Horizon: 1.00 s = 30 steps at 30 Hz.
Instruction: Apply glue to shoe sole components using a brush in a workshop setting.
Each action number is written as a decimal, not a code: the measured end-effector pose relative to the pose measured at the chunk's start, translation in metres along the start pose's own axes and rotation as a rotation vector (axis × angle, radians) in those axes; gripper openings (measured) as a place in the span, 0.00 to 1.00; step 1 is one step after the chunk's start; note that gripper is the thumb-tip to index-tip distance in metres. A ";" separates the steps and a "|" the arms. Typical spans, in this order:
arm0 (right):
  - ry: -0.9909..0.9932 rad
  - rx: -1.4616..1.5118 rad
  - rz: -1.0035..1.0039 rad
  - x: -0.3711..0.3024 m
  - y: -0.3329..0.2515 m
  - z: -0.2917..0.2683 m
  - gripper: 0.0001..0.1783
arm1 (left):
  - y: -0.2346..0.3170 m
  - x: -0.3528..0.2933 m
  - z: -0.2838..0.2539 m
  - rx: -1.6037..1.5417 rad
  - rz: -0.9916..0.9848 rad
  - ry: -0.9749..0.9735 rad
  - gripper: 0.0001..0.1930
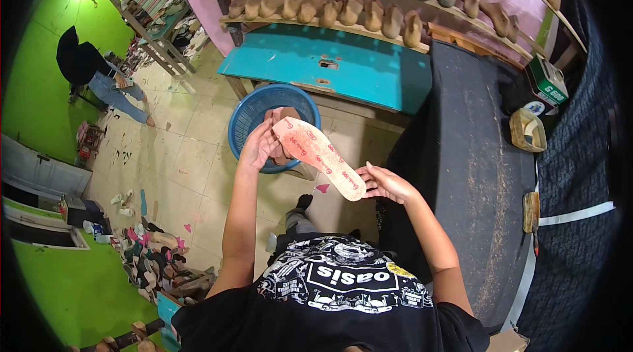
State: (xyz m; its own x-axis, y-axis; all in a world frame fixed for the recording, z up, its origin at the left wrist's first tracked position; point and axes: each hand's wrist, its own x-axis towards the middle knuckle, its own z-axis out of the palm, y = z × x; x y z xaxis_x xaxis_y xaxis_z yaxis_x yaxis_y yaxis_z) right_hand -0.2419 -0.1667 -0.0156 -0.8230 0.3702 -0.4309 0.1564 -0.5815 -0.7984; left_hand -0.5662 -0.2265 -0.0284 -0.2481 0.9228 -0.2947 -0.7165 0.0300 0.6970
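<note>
A pale pinkish-tan insole (319, 158) with red printing is stretched slantwise between my hands, in front of my chest. My left hand (260, 146) grips its broader toe end at the upper left, the fingertips at its edge. At the lower right, my right hand (388, 184) pinches the rounded heel end between thumb and fingers. Behind the insole stands a blue plastic basket (238, 129) on the floor, with brown sole-shaped pieces (282, 113) inside. My left hand and the insole partly cover those pieces.
A turquoise table (277, 55) stands ahead, below shelves of wooden shoe lasts (372, 14). On the right is a dark cloth-covered table (471, 154) with a brush (531, 212), a tin (546, 85) and a tan container (527, 131). Shoe parts (151, 253) pile at left; another person (99, 75) sits far left.
</note>
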 end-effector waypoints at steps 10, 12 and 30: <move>0.263 0.107 0.065 0.157 0.012 0.042 0.24 | 0.075 0.129 -0.052 0.097 -0.043 -0.088 0.19; 0.390 0.027 0.085 0.180 0.023 0.046 0.32 | 0.078 0.152 -0.063 0.582 0.018 0.350 0.22; 1.081 0.294 -0.016 0.091 0.052 0.037 0.31 | -0.055 0.204 0.011 0.993 -0.074 -0.434 0.25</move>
State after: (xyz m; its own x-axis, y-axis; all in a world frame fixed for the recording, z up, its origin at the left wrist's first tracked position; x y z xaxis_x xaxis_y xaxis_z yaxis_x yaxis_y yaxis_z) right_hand -0.3287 -0.1898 -0.0810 0.1053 0.7308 -0.6744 -0.1023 -0.6666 -0.7384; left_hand -0.5703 -0.0359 -0.1198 0.1658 0.9571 -0.2377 0.1752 0.2086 0.9622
